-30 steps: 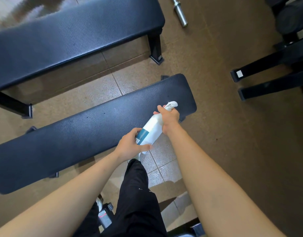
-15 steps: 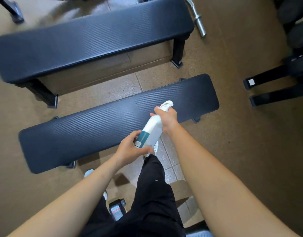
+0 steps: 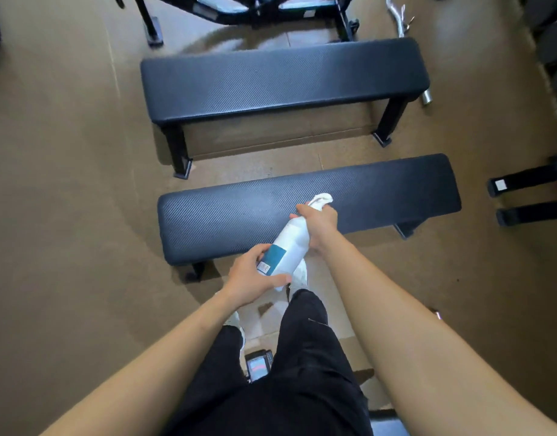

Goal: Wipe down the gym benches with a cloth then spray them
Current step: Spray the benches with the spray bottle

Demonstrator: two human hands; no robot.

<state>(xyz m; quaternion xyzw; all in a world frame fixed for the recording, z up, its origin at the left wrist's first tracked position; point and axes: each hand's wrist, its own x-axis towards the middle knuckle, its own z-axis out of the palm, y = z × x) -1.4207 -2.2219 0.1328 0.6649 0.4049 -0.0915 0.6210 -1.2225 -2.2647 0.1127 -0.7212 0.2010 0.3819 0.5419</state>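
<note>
A white spray bottle [image 3: 291, 243] with a teal label is held slanted over the near black bench [image 3: 227, 215], its nozzle pointing up and away. My left hand [image 3: 252, 275] grips the bottle's base by the label. My right hand [image 3: 318, 226] wraps the neck just under the white trigger head [image 3: 322, 199]. A second, taller black bench [image 3: 280, 80] stands parallel behind the near one. No cloth can be made out in either hand.
Black equipment feet [image 3: 522, 196] jut in from the right. A machine frame [image 3: 249, 11] stands behind the far bench, with a chrome bar [image 3: 403, 22] on the floor beside it. My black trousers and white shoes are below the bottle, on brown flooring.
The view has swung leftward and up, so both benches now show whole and further right. Both hands keep the same hold on the bottle over the near bench.
</note>
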